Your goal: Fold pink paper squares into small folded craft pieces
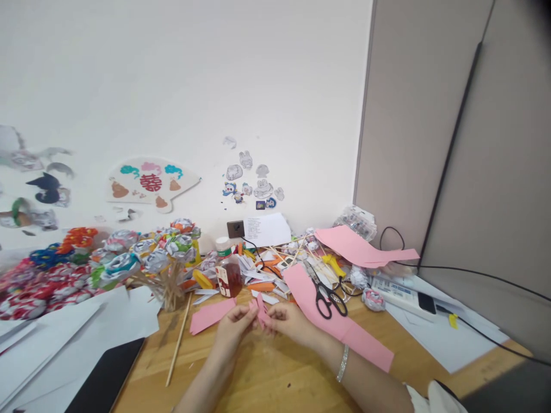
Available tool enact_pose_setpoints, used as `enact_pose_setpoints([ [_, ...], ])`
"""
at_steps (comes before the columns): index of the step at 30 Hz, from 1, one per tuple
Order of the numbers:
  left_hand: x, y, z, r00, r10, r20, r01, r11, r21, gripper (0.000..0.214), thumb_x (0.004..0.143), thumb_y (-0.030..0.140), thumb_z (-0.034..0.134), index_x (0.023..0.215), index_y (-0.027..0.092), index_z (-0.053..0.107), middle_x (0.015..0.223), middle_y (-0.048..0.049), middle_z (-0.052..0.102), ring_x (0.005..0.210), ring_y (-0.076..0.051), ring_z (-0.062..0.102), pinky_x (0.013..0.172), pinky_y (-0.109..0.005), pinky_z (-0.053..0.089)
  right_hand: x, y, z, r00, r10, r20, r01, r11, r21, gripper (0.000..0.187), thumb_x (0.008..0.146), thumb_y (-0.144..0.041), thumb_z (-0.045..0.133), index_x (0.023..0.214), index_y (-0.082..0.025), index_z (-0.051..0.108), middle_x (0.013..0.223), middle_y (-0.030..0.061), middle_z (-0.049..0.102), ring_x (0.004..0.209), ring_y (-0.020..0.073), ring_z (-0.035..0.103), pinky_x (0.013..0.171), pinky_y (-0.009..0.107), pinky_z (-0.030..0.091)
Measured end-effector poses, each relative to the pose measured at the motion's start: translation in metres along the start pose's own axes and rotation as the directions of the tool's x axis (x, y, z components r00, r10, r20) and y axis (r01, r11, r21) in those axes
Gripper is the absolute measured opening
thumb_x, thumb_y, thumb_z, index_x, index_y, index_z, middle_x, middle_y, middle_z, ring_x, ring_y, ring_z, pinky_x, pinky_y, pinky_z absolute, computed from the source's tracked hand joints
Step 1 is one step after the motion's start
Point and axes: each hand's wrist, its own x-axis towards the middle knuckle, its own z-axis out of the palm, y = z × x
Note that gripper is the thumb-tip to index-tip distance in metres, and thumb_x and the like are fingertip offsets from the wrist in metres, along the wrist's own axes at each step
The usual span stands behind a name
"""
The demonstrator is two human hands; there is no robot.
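Note:
Between both hands, above the wooden table [267,378], is a small folded piece of pink paper [260,311]. My left hand [232,328] pinches its left side, fingers closed. On the other side, my right hand [289,322] has its fingers closed on the same piece; the exact folds are partly hidden by the fingertips. A pink paper strip [210,315] lies flat just left of my left hand. To the right, black-handled scissors [325,298] rest on a long pink paper sheet [361,338], partly beneath my right forearm.
A bottle with a green-and-white cap [229,269] stands behind the hands, amid paper scraps. A wooden stick [178,339] and a black flat object [107,378] lie left. Paper flowers [123,267] crowd the back left. A power strip [404,298] with cables sits right.

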Motion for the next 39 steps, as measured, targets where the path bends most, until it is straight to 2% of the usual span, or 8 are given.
enact_pose_setpoints([
  [4, 0.002, -0.002, -0.002, 0.988, 0.155, -0.017, -0.152, 0.98, 0.128, 0.036, 0.051, 0.046, 0.071, 0.048, 0.015, 0.053, 0.042, 0.0041, 0.054, 0.042, -0.008, 0.046, 0.048, -0.019, 0.035, -0.003, -0.002, 0.004, 1.0, 0.004, 0.004, -0.004, 1.0, -0.011, 0.037, 0.068, -0.049, 0.059, 0.07, -0.013, 0.055, 0.062, 0.0003, 0.059, 0.052, 0.01, 0.054, 0.054, 0.023, 0.044],
  [13, -0.003, 0.006, -0.001, 0.968, 0.246, -0.058, -0.228, 0.949, 0.216, 0.034, 0.06, 0.047, 0.063, 0.051, 0.017, 0.05, 0.041, 0.0055, 0.051, 0.041, -0.009, 0.046, 0.047, -0.02, 0.035, -0.005, -0.006, 0.015, 0.999, 0.024, 0.047, -0.029, 0.995, 0.1, 0.035, 0.066, -0.046, 0.061, 0.072, -0.013, 0.053, 0.056, -0.001, 0.059, 0.045, 0.0087, 0.053, 0.047, 0.02, 0.041],
  [16, -0.002, 0.005, 0.0, 0.973, 0.22, -0.065, -0.201, 0.956, 0.214, 0.033, 0.059, 0.047, 0.064, 0.054, 0.017, 0.052, 0.039, 0.0057, 0.051, 0.039, -0.009, 0.046, 0.046, -0.02, 0.036, -0.005, -0.004, 0.015, 0.996, 0.056, 0.071, -0.063, 0.994, 0.089, 0.036, 0.067, -0.048, 0.06, 0.073, -0.014, 0.05, 0.052, -0.0023, 0.057, 0.041, 0.008, 0.051, 0.041, 0.018, 0.037],
  [20, -0.001, 0.003, 0.004, 0.991, 0.131, -0.027, -0.122, 0.966, 0.23, 0.037, 0.054, 0.051, 0.065, 0.052, 0.017, 0.052, 0.039, 0.0038, 0.053, 0.039, -0.011, 0.048, 0.045, -0.022, 0.038, -0.005, -0.001, 0.015, 0.999, 0.041, 0.004, -0.041, 0.998, 0.042, 0.038, 0.067, -0.05, 0.058, 0.071, -0.014, 0.05, 0.048, -0.0043, 0.053, 0.039, 0.007, 0.048, 0.04, 0.017, 0.036],
  [27, -0.003, 0.004, 0.0, 0.962, 0.256, -0.096, -0.22, 0.935, 0.279, 0.036, 0.061, 0.048, 0.062, 0.046, 0.018, 0.048, 0.036, 0.0056, 0.049, 0.038, -0.009, 0.043, 0.045, -0.02, 0.034, -0.006, -0.006, 0.014, 0.994, 0.101, 0.038, -0.099, 0.994, -0.048, 0.042, 0.072, -0.056, 0.05, 0.065, -0.014, 0.048, 0.045, -0.0039, 0.052, 0.036, 0.0073, 0.046, 0.037, 0.017, 0.034],
  [31, -0.001, 0.006, -0.003, 0.965, 0.242, -0.102, -0.206, 0.939, 0.274, 0.037, 0.061, 0.049, 0.061, 0.046, 0.018, 0.048, 0.036, 0.0051, 0.05, 0.038, -0.009, 0.043, 0.044, -0.019, 0.032, -0.006, -0.008, 0.014, 0.998, 0.037, 0.043, -0.036, 0.999, -0.02, 0.041, 0.072, -0.055, 0.05, 0.066, -0.014, 0.049, 0.047, -0.0036, 0.053, 0.039, 0.007, 0.048, 0.041, 0.017, 0.037],
  [35, 0.004, 0.001, -0.007, 0.971, 0.208, -0.118, -0.171, 0.948, 0.268, 0.038, 0.059, 0.05, 0.063, 0.046, 0.017, 0.049, 0.036, 0.0046, 0.05, 0.037, -0.009, 0.042, 0.043, -0.019, 0.03, -0.005, -0.009, 0.013, 0.992, 0.086, 0.091, -0.089, 0.996, 0.022, 0.043, 0.069, -0.056, 0.053, 0.07, -0.013, 0.051, 0.05, -0.0021, 0.056, 0.039, 0.0086, 0.051, 0.04, 0.018, 0.038],
  [39, 0.006, -0.005, -0.008, 0.975, 0.185, -0.126, -0.152, 0.961, 0.232, 0.038, 0.058, 0.05, 0.064, 0.047, 0.017, 0.049, 0.036, 0.0048, 0.05, 0.036, -0.007, 0.04, 0.04, -0.018, 0.028, -0.004, -0.006, 0.009, 0.99, 0.139, 0.006, -0.139, 0.989, -0.04, 0.042, 0.068, -0.055, 0.055, 0.069, -0.013, 0.052, 0.045, -0.0031, 0.054, 0.034, 0.0077, 0.047, 0.034, 0.016, 0.031],
])
